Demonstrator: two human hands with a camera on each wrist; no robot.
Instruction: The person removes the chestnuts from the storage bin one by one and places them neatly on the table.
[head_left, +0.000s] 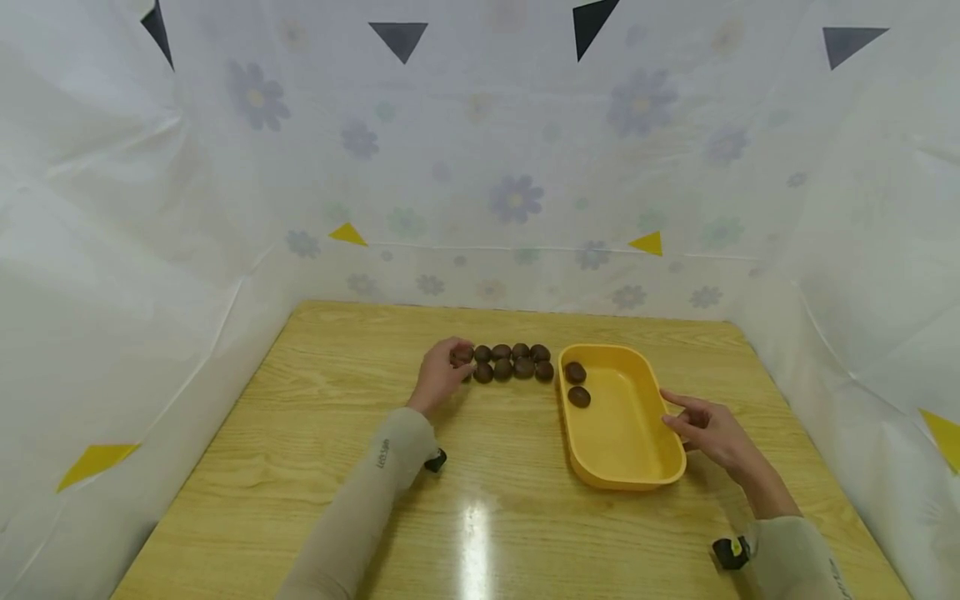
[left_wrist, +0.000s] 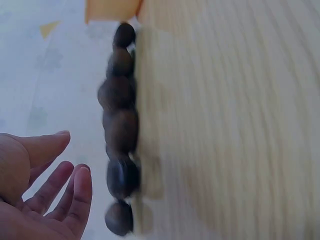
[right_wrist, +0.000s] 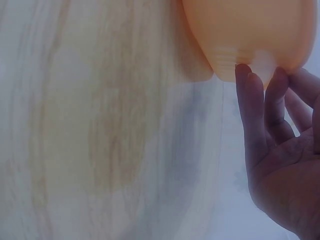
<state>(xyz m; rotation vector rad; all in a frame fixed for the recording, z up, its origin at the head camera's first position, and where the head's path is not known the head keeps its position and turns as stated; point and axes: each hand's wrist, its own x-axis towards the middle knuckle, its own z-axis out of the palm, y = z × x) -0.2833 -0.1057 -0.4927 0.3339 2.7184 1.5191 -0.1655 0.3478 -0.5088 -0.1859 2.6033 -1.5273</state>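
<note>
Several dark brown, rounded nuts that look like chestnuts (head_left: pixel 502 369) lie in two rows on the table, also seen as a line of nuts (left_wrist: pixel 121 131) in the left wrist view. At the left end of the rows is my left hand (head_left: pixel 442 373), fingers relaxed and slightly bent, partly hiding the end nuts. Nothing lies in its grasp in the left wrist view. Right of the rows stands a yellow tray (head_left: pixel 626 429) with two nuts (head_left: pixel 577 385) by its left wall. My right hand (head_left: pixel 711 429) holds the tray's right side, fingertips against its outer wall (right_wrist: pixel 250 30).
The light wooden table (head_left: pixel 300 467) ends at white flowered sheeting (head_left: pixel 517 167) behind and at both sides. Bare tabletop spreads in front of the rows. A black wrist camera (head_left: pixel 435 460) sits at the left cuff, another camera (head_left: pixel 731 552) at the right.
</note>
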